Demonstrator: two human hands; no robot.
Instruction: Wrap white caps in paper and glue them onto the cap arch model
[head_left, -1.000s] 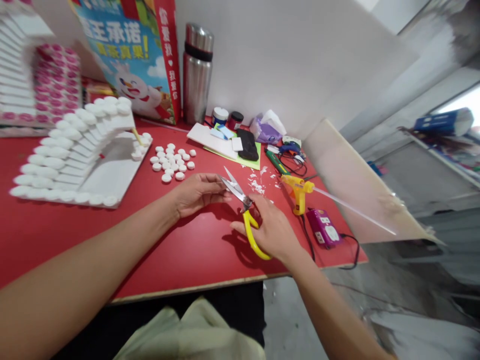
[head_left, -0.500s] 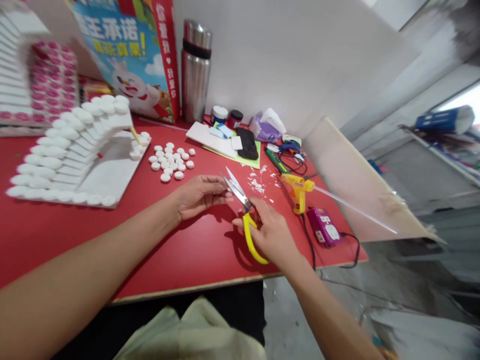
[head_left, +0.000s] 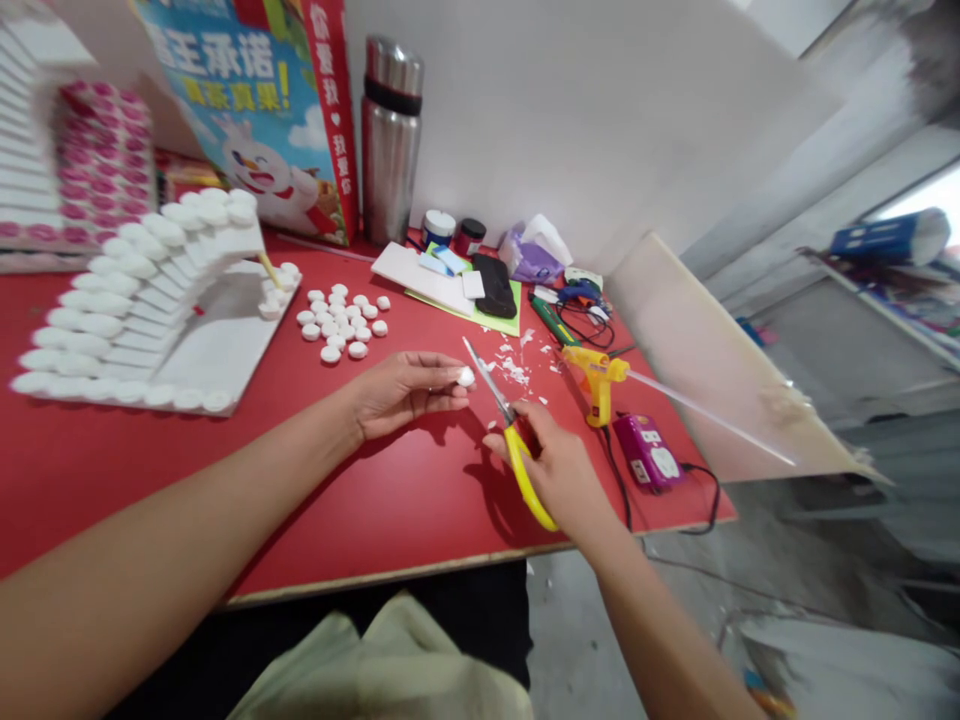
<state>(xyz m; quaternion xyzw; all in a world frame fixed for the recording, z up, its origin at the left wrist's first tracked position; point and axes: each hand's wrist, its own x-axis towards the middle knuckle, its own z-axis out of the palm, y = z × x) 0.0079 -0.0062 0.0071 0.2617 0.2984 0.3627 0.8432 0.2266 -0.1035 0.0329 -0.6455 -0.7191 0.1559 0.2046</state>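
Currently L hand [head_left: 401, 393] fingers pinch a small white piece [head_left: 466, 377] above the red surface [head_left: 360, 530]; R hand [head_left: 553, 455] fingers curl round yellow-handled scissors [head_left: 517, 452], blades approx. together, v. near it. Risk: nicked fingertip if blades slip; piece poss. pops out w/ loose pinch.

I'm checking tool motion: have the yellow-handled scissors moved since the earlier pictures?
Yes: judged against the yellow glue gun, the scissors have shifted slightly rightward in the view, toward it and away from the left hand.

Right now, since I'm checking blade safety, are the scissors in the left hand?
No, the right hand holds the scissors, while the left hand pinches a small white piece.
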